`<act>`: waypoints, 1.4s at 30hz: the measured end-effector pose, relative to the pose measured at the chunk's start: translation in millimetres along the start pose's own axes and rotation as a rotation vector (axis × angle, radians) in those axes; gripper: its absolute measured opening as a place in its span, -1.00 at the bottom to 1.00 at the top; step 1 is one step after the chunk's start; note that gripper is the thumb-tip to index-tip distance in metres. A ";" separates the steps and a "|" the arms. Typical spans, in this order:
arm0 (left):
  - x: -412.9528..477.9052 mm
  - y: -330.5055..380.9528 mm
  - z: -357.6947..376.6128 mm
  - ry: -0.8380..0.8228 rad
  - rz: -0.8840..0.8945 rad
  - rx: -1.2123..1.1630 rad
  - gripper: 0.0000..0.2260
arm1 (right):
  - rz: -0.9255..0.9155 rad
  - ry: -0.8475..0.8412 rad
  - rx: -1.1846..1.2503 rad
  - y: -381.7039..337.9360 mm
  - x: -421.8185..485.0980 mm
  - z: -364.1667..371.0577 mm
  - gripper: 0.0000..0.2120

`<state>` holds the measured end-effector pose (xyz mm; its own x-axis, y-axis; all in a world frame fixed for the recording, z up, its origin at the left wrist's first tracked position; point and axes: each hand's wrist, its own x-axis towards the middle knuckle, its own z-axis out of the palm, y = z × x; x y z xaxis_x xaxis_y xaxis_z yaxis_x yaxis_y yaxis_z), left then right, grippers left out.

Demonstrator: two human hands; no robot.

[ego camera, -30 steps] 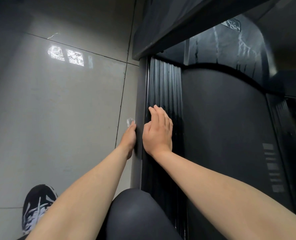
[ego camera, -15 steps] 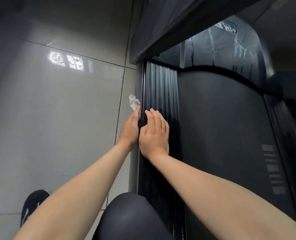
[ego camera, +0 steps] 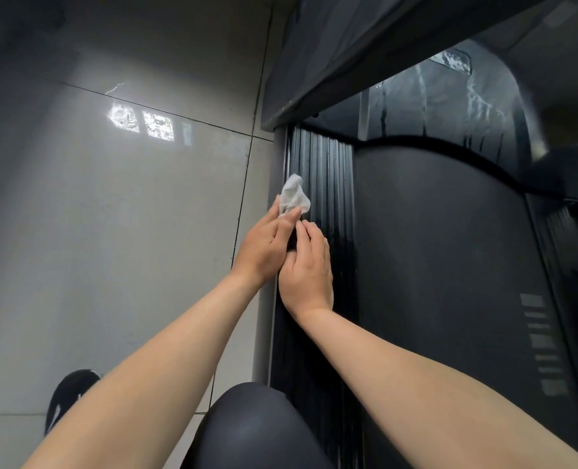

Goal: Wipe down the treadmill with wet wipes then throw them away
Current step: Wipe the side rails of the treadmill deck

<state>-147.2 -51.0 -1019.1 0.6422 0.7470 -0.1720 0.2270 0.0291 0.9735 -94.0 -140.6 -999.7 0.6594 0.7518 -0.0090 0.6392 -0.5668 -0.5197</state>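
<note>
Firstly, fingers: left hand [ego camera: 267, 245], thumb and fingertips pinched on one crumpled white wet wipe [ego camera: 293, 197]. The wipe stood up above the pinch, against the outer edge of a ribbed side rail [ego camera: 328, 177]. Right hand [ego camera: 309, 269]: fingers bent, tips close to the left thumb just below the wipe; whether they gripped any of it could not be told. Both hands lay over this rail and hid part of it. Two bare forearms [ego camera: 166, 367] entered from below. Treadmill [ego camera: 558, 282], one: dark belt [ego camera: 433, 258] right of the rail, glossy front cover [ego camera: 439, 96] streaked with wet. One black-clad knee [ego camera: 257, 431] blocked the rail's lower end. One black-and-white shoe [ego camera: 68, 397] stood on grey floor tiles [ego camera: 111, 248] to the left, which carried one window reflection [ego camera: 142, 121].
</note>
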 end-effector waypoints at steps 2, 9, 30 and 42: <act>19.4 6.4 -3.0 -0.044 0.044 0.126 -0.62 | -0.017 0.005 -0.007 0.2 -0.3 0.1 -0.49; 27.4 5.4 -7.8 -0.088 0.075 0.198 -0.59 | -0.029 0.009 0.038 0.5 -1.2 -0.2 -0.54; 60.8 5.9 -22.6 -0.172 0.091 0.517 -0.60 | 0.054 0.142 0.045 -6.3 -4.2 -4.0 -0.53; 29.4 -18.9 -26.7 -0.397 0.754 0.745 -0.57 | 0.199 0.308 0.166 -4.1 -6.6 -2.1 -0.47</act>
<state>-152.2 -11.9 -1038.6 0.9567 0.1390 0.2557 -0.0221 -0.8414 0.5400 -100.1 -144.0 -995.7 0.8675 0.4828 0.1199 0.4313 -0.6101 -0.6647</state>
